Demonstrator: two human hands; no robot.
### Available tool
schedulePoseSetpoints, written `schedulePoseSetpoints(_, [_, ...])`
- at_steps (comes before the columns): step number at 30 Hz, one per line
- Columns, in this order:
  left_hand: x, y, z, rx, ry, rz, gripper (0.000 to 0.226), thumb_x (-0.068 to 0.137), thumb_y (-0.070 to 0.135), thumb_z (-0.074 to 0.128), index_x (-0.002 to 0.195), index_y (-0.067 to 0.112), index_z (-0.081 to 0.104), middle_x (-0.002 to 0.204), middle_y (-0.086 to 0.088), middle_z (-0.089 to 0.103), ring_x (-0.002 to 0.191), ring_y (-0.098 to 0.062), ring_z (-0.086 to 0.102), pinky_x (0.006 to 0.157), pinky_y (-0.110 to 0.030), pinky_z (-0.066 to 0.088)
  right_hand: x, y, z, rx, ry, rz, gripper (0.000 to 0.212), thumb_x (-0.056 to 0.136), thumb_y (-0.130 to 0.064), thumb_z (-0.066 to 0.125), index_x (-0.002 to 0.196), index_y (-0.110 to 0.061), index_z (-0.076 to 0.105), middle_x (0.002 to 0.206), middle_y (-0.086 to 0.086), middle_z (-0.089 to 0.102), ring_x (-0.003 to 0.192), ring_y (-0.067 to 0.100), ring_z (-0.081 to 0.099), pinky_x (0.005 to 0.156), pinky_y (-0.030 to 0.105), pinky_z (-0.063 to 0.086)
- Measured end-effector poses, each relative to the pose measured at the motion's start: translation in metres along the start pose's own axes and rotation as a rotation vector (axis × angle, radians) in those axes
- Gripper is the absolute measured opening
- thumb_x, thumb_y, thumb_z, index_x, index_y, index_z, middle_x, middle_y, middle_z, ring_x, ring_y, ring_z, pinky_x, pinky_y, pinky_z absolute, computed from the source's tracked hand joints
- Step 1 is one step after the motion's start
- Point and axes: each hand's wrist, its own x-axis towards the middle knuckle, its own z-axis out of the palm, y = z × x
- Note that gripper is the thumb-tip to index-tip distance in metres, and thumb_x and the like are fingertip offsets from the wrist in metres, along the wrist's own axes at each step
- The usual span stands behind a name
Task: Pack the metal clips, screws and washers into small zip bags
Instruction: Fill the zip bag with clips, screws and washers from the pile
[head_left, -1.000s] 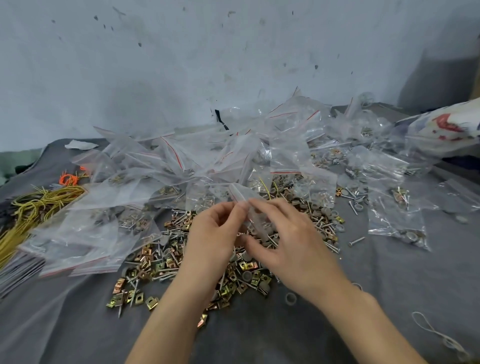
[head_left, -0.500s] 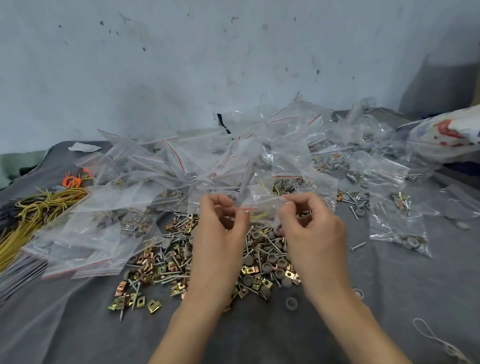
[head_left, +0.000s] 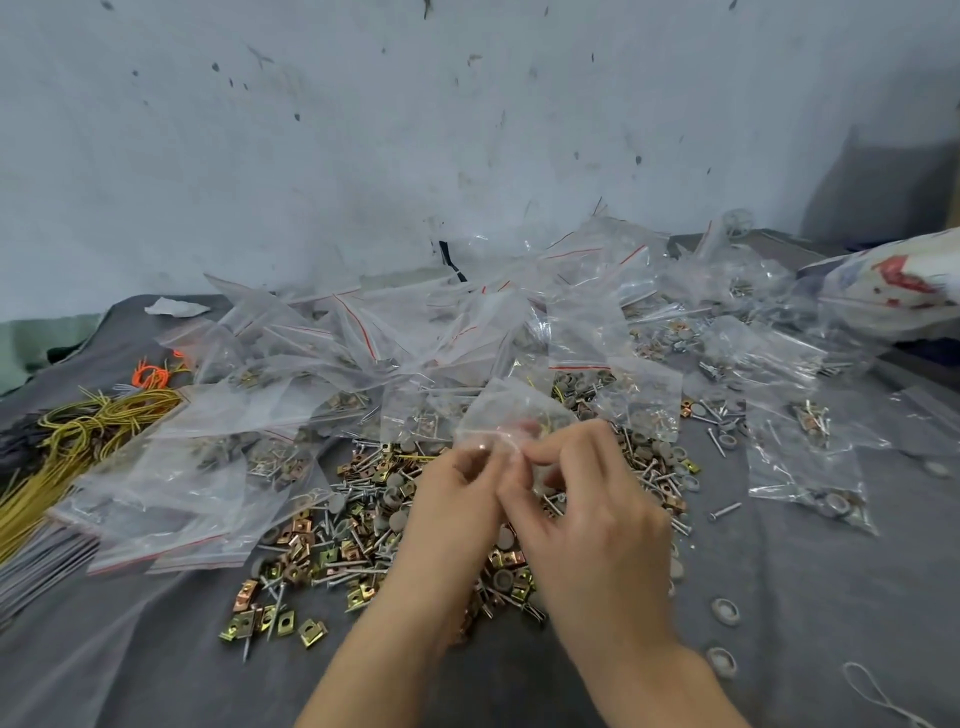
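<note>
Pinching small zip bag (head_left: 511, 413) at near edge, fingers of my left hand (head_left: 457, 499) and right hand (head_left: 592, 519) both gripping thin film, bag hanging just above pile of clips, screws, washers (head_left: 353, 535) on grey surface (head_left: 156, 649). Risking: slick film slipping, mouth staying shut, parts missing bag, scattering.

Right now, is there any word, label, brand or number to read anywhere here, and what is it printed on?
No text can be read anywhere.
On the white printed bag at the far right: red marks, too blurred to read as letters.
On the zip bags in the pile: only a red stripe, no words.
On the small zip bag pinched by the left hand and right hand: nothing printed shows.
</note>
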Motion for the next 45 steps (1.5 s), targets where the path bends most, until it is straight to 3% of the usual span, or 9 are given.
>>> schedulePoseSetpoints(3, [0.003, 0.003, -0.005, -0.328, -0.085, -0.192, 0.023, 0.098, 0.017, 0.055, 0.098, 0.014, 0.078, 0.108, -0.007, 0.074, 0.093, -0.015, 0.071, 0.071, -0.022, 0.056, -0.008, 0.001, 0.001, 0.002, -0.142, -0.077, 0.012, 0.094, -0.029, 0.06, 0.088, -0.02, 0.061, 0.086, -0.006, 0.057, 0.068, 0.014, 0.059, 0.055, 0.024, 0.045])
schedulePoseSetpoints(7, [0.007, 0.002, -0.012, -0.259, -0.112, -0.136, 0.038, 0.076, 0.048, 0.076, 0.103, 0.021, 0.077, 0.116, -0.005, 0.072, 0.107, -0.019, 0.069, 0.083, -0.03, 0.057, -0.01, 0.004, -0.002, 0.152, -0.219, -0.025, 0.013, 0.097, -0.032, 0.055, 0.094, -0.022, 0.062, 0.089, -0.009, 0.058, 0.078, 0.011, 0.059, 0.068, 0.026, 0.049])
schedulePoseSetpoints(11, [0.005, 0.0, -0.023, -0.024, -0.141, -0.08, 0.053, 0.068, 0.065, 0.072, 0.104, 0.026, 0.077, 0.114, -0.002, 0.073, 0.109, -0.017, 0.068, 0.088, -0.035, 0.055, 0.017, 0.031, -0.013, 0.416, -0.073, 0.569, 0.024, 0.099, -0.048, 0.049, 0.111, -0.031, 0.061, 0.107, -0.016, 0.065, 0.1, 0.002, 0.061, 0.085, 0.021, 0.048])
schedulePoseSetpoints(13, [0.004, -0.002, -0.026, 0.113, -0.183, -0.09, 0.053, 0.072, 0.068, 0.064, 0.102, 0.026, 0.078, 0.11, -0.001, 0.074, 0.105, -0.02, 0.069, 0.09, -0.039, 0.056, 0.029, 0.049, -0.016, 0.66, -0.228, 0.945, 0.033, 0.097, -0.056, 0.055, 0.116, -0.03, 0.064, 0.114, -0.012, 0.07, 0.108, 0.008, 0.067, 0.094, 0.031, 0.053])
schedulePoseSetpoints(16, [0.003, -0.006, -0.027, 0.215, -0.219, -0.111, 0.052, 0.077, 0.068, 0.06, 0.096, 0.024, 0.079, 0.102, -0.002, 0.076, 0.096, -0.017, 0.071, 0.096, -0.046, 0.053, 0.034, 0.067, -0.019, 1.039, -0.53, 1.258, 0.055, 0.085, -0.057, 0.063, 0.119, -0.015, 0.066, 0.113, 0.006, 0.075, 0.096, 0.021, 0.075, 0.077, 0.039, 0.06])
schedulePoseSetpoints(21, [0.002, -0.005, -0.032, 0.221, -0.228, -0.109, 0.054, 0.073, 0.072, 0.065, 0.1, 0.028, 0.077, 0.103, 0.0, 0.076, 0.098, -0.015, 0.071, 0.089, -0.037, 0.056, 0.03, 0.074, -0.021, 1.183, -0.564, 1.172, 0.028, 0.087, -0.031, 0.07, 0.101, -0.009, 0.08, 0.093, 0.008, 0.072, 0.078, 0.019, 0.068, 0.07, 0.031, 0.06])
schedulePoseSetpoints(30, [-0.001, -0.002, -0.035, 0.368, -0.226, -0.081, 0.048, 0.082, 0.062, 0.056, 0.101, 0.023, 0.076, 0.094, 0.008, 0.076, 0.078, 0.0, 0.069, 0.066, -0.011, 0.049, 0.038, 0.067, -0.029, 0.979, -0.33, 0.991, 0.031, 0.069, -0.043, 0.077, 0.087, -0.018, 0.079, 0.087, 0.008, 0.067, 0.073, 0.019, 0.059, 0.055, 0.025, 0.055])
schedulePoseSetpoints(41, [0.002, -0.005, -0.029, 0.33, -0.108, 0.08, 0.016, 0.082, 0.026, 0.07, 0.094, 0.03, 0.078, 0.093, 0.011, 0.076, 0.08, -0.001, 0.07, 0.066, -0.011, 0.052, 0.038, 0.066, -0.032, 0.951, -0.413, 0.963, 0.029, 0.069, -0.048, 0.076, 0.081, -0.022, 0.08, 0.079, -0.001, 0.071, 0.065, 0.011, 0.064, 0.052, 0.021, 0.052])
schedulePoseSetpoints(45, [0.001, -0.004, -0.032, 0.343, -0.07, 0.056, 0.022, 0.077, 0.044, 0.069, 0.09, 0.028, 0.079, 0.084, 0.002, 0.076, 0.072, -0.008, 0.072, 0.06, -0.014, 0.054, 0.037, 0.068, -0.031, 0.922, -0.404, 0.928, 0.022, 0.076, -0.045, 0.072, 0.079, -0.025, 0.079, 0.076, 0.001, 0.069, 0.064, 0.011, 0.062, 0.052, 0.019, 0.052])
